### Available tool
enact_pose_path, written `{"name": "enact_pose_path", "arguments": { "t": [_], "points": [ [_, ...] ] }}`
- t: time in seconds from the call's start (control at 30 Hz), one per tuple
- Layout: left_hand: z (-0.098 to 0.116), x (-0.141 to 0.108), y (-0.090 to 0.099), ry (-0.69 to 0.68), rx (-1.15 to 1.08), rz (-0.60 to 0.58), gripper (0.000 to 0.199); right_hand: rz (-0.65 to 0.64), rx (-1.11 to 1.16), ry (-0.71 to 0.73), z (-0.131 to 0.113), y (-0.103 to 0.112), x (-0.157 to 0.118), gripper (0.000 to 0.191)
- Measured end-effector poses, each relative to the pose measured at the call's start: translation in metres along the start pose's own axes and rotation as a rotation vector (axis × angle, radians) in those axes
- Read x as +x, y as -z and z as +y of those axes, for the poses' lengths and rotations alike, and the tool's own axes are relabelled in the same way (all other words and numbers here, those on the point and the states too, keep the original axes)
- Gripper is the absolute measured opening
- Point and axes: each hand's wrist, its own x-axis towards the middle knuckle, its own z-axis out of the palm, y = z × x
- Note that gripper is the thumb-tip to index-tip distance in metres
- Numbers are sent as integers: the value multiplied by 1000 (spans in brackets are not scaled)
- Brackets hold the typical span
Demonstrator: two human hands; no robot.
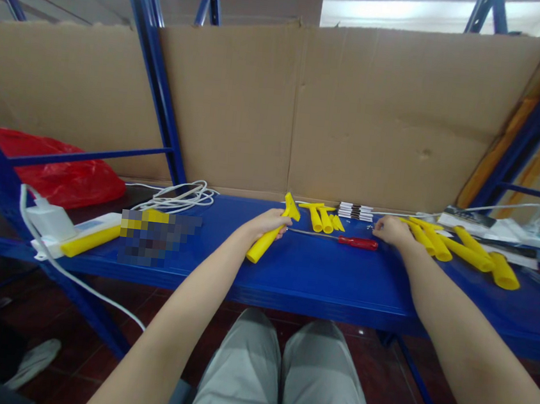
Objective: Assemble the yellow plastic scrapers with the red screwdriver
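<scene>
My left hand point(270, 222) is wrapped around a yellow plastic scraper-like handle point(264, 243), its flared head up and its round tube end toward me. A screwdriver point(357, 242) with a red handle lies on the blue bench, its shaft pointing at my left hand. Over on the right, my right hand point(391, 231) is down at the bench top with its fingertips pinched together, beside some tiny bits too small to name. What those fingers hold, if anything, is hidden. Between the hands lie more yellow handles point(319, 218) and small yellow pieces point(338, 223).
Small white-and-dark packs point(356, 212) are stacked by the cardboard wall point(356, 121). Several yellow handles point(467, 252) lie right of my right hand. At left are a white power strip point(98, 226), coiled white cable point(178, 197) and red bag point(52, 166). Blue posts point(155, 80) frame the bench.
</scene>
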Motion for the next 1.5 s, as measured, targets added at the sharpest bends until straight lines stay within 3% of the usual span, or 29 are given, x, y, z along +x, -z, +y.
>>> {"name": "enact_pose_path", "arguments": {
  "t": [0.47,1.23,1.5],
  "points": [
    [1,-2,0,3,-2,-7,11,-8,36,-47,-1,-8,5,18],
    [-1,1,1,0,-1,-30,11,-15,168,-135,2,5,-4,22],
    [-1,0,1,-5,0,-31,11,10,159,-94,1,5,-4,24]
  ]
}}
